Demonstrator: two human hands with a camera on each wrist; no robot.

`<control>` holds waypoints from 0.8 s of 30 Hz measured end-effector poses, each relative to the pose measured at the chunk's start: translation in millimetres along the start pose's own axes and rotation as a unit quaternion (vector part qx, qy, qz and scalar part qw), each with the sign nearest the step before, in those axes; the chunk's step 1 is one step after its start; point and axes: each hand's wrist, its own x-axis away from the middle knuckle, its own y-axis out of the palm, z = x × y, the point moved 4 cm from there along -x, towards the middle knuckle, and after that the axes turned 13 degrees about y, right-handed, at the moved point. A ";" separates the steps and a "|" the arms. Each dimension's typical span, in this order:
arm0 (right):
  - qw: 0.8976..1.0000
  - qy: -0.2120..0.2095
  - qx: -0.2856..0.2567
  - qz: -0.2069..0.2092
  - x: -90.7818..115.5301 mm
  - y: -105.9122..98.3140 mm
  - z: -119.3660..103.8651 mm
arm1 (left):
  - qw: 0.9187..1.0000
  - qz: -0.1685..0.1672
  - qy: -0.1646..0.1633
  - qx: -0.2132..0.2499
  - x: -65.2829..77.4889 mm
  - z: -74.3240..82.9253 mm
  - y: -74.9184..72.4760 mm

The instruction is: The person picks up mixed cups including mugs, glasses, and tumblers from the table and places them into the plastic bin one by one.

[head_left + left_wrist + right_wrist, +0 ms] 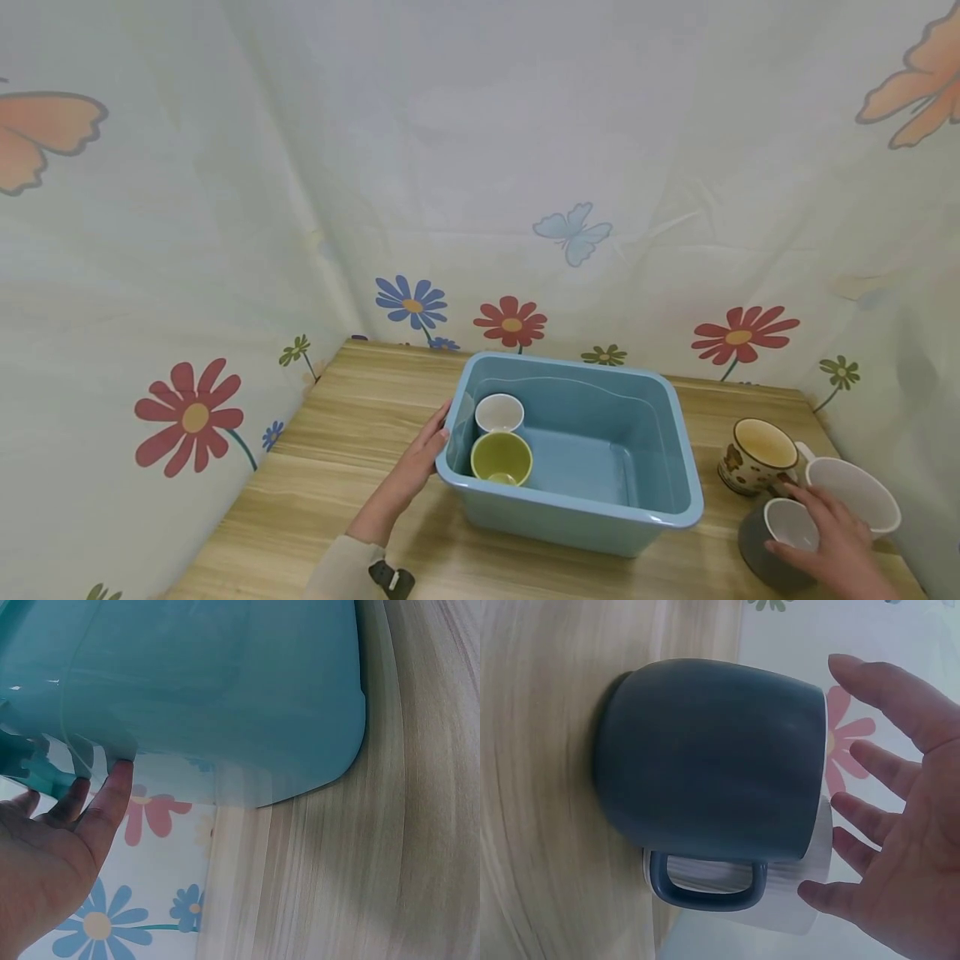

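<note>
My left hand (418, 462) rests at the left end of a light blue plastic tub (555, 498), its fingertips (120, 769) against the outer wall below the rim. Inside the tub, at its left end, a white cup (500, 403) and a green cup (501, 454) stand upright. Over a dark grey mug (757, 546) with a white inside, my right hand (832, 533) is spread, fingers close to the rim. The mug's handle (709, 904) shows in the right wrist view. Close by stand a brown-patterned cream mug (742, 471) and a wide white cup (862, 492).
The wood-grain table (300, 500) extends left of the tub. A pale curtain (480, 167) printed with flowers and butterflies surrounds it at the back and sides. The three mugs stand close together near the table's right edge.
</note>
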 end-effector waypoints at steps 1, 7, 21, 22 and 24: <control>1.000 0.000 0.000 0.001 0.5 0.0 0.1 | 1.000 0.000 0.001 0.000 -0.3 -0.4 0.0; 1.000 0.002 0.011 0.011 5.3 -1.2 -1.0 | 1.000 0.003 -0.002 0.003 -1.1 -2.7 -0.5; 0.999 0.018 0.025 -0.010 4.6 4.8 3.5 | 1.000 0.007 -0.005 0.001 -0.9 -3.4 -0.7; 0.999 0.019 0.025 -0.013 3.8 5.2 3.8 | 1.000 0.007 -0.005 0.000 -0.7 -3.2 -0.7; 0.999 0.024 0.034 -0.028 1.8 5.3 3.9 | 1.000 0.008 -0.005 -0.001 -0.2 -2.6 -0.8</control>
